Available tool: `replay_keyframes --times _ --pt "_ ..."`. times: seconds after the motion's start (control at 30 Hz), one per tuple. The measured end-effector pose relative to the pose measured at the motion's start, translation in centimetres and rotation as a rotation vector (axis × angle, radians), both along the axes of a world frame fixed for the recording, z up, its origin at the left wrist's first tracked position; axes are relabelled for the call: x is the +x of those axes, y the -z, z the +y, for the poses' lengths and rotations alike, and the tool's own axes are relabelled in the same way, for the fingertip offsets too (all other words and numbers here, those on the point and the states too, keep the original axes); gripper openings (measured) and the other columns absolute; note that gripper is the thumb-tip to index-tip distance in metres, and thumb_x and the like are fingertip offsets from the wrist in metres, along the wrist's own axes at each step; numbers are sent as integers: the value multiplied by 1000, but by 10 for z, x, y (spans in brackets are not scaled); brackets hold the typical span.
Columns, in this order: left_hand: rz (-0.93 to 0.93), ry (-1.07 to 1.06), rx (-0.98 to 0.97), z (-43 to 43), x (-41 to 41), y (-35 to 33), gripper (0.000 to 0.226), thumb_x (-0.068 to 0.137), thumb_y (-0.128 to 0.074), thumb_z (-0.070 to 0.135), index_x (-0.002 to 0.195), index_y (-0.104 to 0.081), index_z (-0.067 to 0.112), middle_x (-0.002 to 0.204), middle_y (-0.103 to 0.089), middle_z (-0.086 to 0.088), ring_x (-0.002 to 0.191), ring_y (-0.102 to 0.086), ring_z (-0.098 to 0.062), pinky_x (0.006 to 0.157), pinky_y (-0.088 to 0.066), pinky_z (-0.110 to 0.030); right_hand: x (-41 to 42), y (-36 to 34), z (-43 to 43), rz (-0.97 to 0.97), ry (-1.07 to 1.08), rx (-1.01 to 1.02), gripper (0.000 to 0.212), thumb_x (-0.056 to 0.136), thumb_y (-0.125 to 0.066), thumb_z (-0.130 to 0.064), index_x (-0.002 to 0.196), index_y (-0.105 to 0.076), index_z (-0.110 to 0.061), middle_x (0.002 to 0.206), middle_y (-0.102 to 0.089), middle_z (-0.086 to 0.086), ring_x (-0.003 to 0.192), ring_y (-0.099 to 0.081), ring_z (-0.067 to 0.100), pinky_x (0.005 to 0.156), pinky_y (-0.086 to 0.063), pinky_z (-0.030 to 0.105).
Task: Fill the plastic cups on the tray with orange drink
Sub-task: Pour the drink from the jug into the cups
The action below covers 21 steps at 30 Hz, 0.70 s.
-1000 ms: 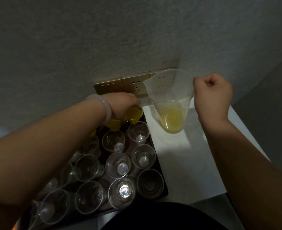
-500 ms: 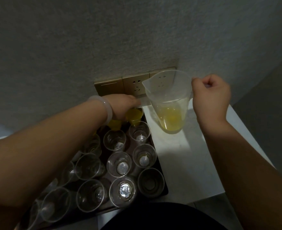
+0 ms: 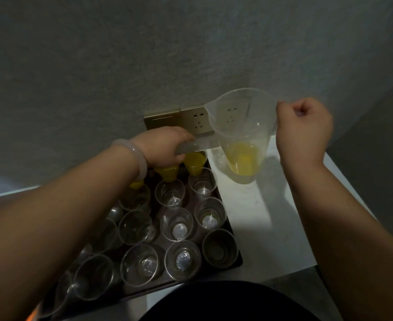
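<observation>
A dark tray [image 3: 235, 256] holds several clear plastic cups. Three cups in the far row hold orange drink, for example the filled cup [image 3: 195, 162] at the far right corner. The nearer ones, like the empty cup [image 3: 170, 193], have none. My left hand [image 3: 164, 147] reaches over the far row, its fingers curled round the top of the corner filled cup. My right hand [image 3: 304, 129] grips the handle of a clear jug [image 3: 241, 126]. The jug hangs upright above the white table with a little orange drink [image 3: 244, 162] in its bottom.
The tray sits on a white table [image 3: 272, 228] pushed against a grey wall. A gold socket plate [image 3: 179, 118] is on the wall just behind the far cups. The table's right edge and front edge are near my right arm.
The jug has risen slightly in my right hand. My left hand stays on the far row of cups.
</observation>
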<state>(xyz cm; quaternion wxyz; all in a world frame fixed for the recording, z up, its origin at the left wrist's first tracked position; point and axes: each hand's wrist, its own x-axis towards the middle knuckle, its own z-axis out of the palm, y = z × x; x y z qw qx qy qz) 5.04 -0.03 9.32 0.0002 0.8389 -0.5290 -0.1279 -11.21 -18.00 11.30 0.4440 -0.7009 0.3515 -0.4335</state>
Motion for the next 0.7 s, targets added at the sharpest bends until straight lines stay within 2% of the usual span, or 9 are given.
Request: replay_keyframes --times 0.17,0.3,0.43,0.53,0.7 --pt "16 26 -32 15 -24 -2 64 88 -62 35 144 -35 24 145 -40 2 129 -42 -15 105 -40 -31 -2 -5 7 -25 5 -26 33 82 -60 -15 57 -40 -22 53 -38 -9 44 -35 -1 47 -29 13" --pt "33 125 34 15 -39 8 75 84 -68 32 147 -28 23 150 -32 2 135 -34 -17 109 -32 -29 -6 -5 10 -27 11 -35 33 81 -59 -14 56 -40 -22 50 -39 -10 44 -36 -1 47 -29 12" --pt "36 156 66 7 -44 21 77 82 -69 35 147 -29 23 150 -34 0 136 -31 -19 111 -32 -36 -12 -4 9 -29 22 -27 33 81 -59 -12 56 -41 -22 44 -44 -16 44 -40 -3 47 -29 8" --pt "28 158 91 -1 -46 30 79 83 -68 36 148 -26 21 151 -31 0 137 -28 -20 111 -28 -32 -15 3 8 -18 40 -19 30 81 -58 -11 57 -41 -20 51 -40 -9 44 -38 -1 47 -29 10" --pt "23 162 121 -9 -50 35 77 85 -66 38 149 -25 22 151 -32 0 138 -27 -19 111 -27 -33 -18 12 5 18 35 0 32 82 -60 -13 57 -42 -21 53 -41 -9 45 -39 0 48 -32 12"
